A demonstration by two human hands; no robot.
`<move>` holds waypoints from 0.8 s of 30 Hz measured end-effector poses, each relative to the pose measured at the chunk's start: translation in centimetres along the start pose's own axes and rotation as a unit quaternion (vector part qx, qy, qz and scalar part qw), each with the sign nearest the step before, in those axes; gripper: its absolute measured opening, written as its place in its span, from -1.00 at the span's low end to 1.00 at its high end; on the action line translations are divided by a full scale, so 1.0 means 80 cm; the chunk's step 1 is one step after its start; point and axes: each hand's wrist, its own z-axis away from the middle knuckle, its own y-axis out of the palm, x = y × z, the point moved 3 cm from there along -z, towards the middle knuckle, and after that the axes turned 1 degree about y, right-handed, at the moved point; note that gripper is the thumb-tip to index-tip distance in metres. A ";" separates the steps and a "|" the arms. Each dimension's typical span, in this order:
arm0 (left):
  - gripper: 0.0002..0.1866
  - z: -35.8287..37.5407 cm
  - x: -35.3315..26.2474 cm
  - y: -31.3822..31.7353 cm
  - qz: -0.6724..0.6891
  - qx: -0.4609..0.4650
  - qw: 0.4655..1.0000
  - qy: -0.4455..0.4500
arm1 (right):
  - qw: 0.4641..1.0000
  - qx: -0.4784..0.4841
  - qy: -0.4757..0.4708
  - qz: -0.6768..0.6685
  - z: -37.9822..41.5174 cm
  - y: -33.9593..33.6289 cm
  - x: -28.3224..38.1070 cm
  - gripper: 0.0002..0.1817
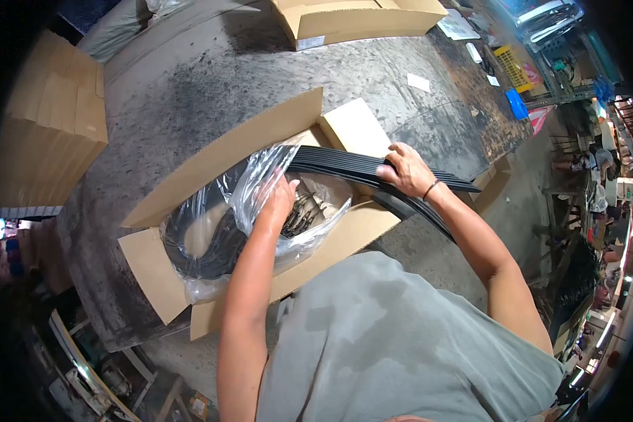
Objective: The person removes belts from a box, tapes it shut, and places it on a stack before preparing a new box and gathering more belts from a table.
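Note:
An open cardboard box (299,279) on the table holds a clear plastic bag (250,184). Inside the bag, long black strips (218,246) bend round in a loop at the box's left end. My left hand (278,199) is in the middle of the box, gripping the bag's film, which partly hides its fingers. My right hand (406,171) is closed round a bundle of black strips (344,162) at the right. This bundle runs out of the bag, over the box's right end, and its ends fan apart past my hand.
Another open carton (366,24) stands at the table's far edge. Stacked flat cardboard (53,119) rises at the left. A paper slip (418,82), a blue item (515,104) and a yellow basket (512,68) lie toward the right. Another carton (494,184) sits beyond the table's right edge.

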 end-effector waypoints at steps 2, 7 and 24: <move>-0.34 0.004 0.003 0.009 0.005 -0.025 1.000 -0.002 | 1.000 -0.002 -0.018 0.005 -0.033 0.012 -0.012 -0.77; -0.07 0.025 -0.017 -0.035 0.087 0.069 0.994 -0.004 | 0.994 0.064 -0.079 -0.047 -0.128 0.054 0.025 -0.81; 0.08 0.036 -0.023 -0.034 -0.005 0.200 0.979 -0.025 | 0.997 0.062 0.007 -0.053 -0.193 0.098 -0.007 -0.86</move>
